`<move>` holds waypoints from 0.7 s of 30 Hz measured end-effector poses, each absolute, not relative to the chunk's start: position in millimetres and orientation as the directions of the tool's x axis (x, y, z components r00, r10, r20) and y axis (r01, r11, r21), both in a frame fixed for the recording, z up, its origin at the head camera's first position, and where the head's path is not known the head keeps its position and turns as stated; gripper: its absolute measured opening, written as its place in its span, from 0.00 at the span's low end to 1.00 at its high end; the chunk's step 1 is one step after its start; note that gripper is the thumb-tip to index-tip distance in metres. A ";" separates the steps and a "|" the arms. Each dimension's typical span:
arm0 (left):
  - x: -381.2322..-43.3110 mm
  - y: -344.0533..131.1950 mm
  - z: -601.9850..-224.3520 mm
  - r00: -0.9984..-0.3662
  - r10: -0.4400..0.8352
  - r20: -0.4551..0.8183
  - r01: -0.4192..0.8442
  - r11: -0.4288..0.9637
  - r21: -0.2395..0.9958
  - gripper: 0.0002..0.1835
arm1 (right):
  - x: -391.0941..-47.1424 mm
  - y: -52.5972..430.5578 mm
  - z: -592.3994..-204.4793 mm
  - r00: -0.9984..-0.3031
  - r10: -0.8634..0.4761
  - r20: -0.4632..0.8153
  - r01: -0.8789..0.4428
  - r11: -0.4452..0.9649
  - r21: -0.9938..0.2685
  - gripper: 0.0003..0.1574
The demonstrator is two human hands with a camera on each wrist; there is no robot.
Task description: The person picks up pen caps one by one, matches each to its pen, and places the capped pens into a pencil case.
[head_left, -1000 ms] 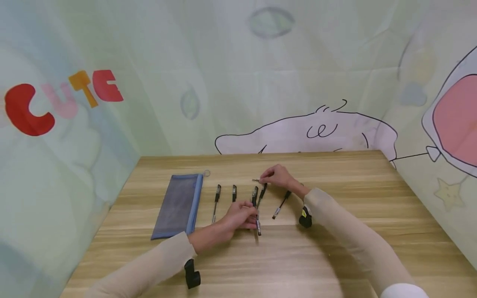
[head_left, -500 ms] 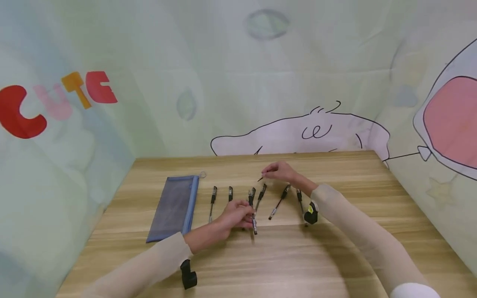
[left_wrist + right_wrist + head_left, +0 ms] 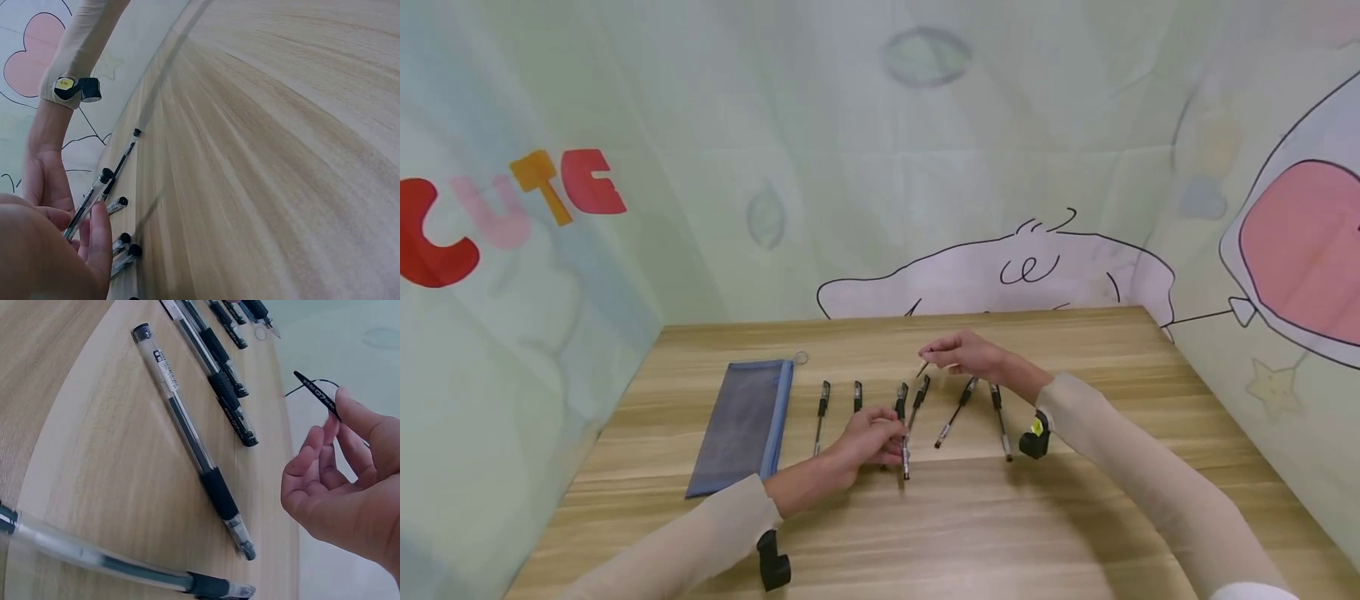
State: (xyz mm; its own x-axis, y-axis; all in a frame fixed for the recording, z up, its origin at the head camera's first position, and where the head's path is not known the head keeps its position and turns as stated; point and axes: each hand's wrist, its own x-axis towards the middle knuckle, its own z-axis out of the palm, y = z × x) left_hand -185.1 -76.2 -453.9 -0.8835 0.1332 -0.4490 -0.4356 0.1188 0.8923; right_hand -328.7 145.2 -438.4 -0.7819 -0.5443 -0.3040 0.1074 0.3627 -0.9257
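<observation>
In the head view my left hand (image 3: 872, 437) grips a clear-barrelled black gel pen (image 3: 906, 461) over the middle of the table. The right wrist view shows this pen's bare metal point (image 3: 275, 328), with no cap on it. My right hand (image 3: 970, 354) is raised further back and to the right. Between thumb and fingertips it pinches a small pen cap (image 3: 315, 395) whose black clip has white lettering. Cap and pen are apart. Beneath the hands lie several capped gel pens (image 3: 194, 437), spread in a loose row; the left hand partly hides one or more.
A blue-edged mesh zip pouch (image 3: 741, 425) lies flat at the left of the wooden table (image 3: 970, 533). Its ring pull (image 3: 801, 357) points to the back. A printed curtain (image 3: 850, 192) hangs right behind the table's far edge. Both wrists carry small black cameras (image 3: 772, 560).
My right hand has turned the pen cap from lying nearly level to slanting downward. The left hand keeps its grip on the pen. The head view has shifted slightly to the right.
</observation>
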 end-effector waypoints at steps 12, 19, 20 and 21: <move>-180.1 -75.9 -452.6 -0.890 0.136 -0.435 -0.420 0.126 0.899 0.20 | -321.5 147.6 -424.1 -0.723 -0.606 -0.331 0.111 0.370 -0.922 0.23; -182.5 -72.6 -456.0 -0.901 0.181 -0.394 -0.377 0.122 0.918 0.19 | -318.8 146.6 -424.6 -0.700 -0.631 -0.335 0.104 0.374 -0.921 0.23; -183.2 -72.3 -455.9 -0.900 0.182 -0.395 -0.378 0.121 0.918 0.19 | -318.7 146.0 -425.5 -0.698 -0.633 -0.335 0.104 0.373 -0.922 0.23; -183.6 -71.9 -455.8 -0.900 0.183 -0.396 -0.379 0.121 0.918 0.19 | -318.4 145.5 -426.4 -0.697 -0.634 -0.335 0.101 0.375 -0.921 0.23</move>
State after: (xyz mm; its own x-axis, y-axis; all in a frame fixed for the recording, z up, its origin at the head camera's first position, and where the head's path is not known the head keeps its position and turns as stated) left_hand -183.6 -71.9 -455.8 -0.9000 0.1832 -0.3955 -0.3785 0.1214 0.9176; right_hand -318.4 145.5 -426.4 -0.6972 -0.6340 -0.3347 0.1010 0.3753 -0.9214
